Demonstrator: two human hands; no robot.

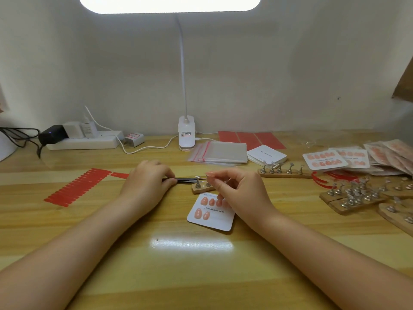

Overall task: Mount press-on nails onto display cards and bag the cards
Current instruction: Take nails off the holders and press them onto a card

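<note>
Two hands at mid-table. Left hand [148,181] curled round black tweezers [184,179], tips pointing right toward small wooden stand [201,189]. Right hand [239,189] fingers bent, pinching tiny item, too small to identify, above white card [212,217]. Six pink nails [204,201] seen on card. Clear bags [220,153] far right of centre.

Right hand [240,189] covers card's [212,217] upper right corner and part of holder [201,188]. Tweezers' [187,179] rear end buried in left hand [147,180]. Item pinched at right fingertips too small to identify. Lamp [169,4] cropped at top edge.
</note>
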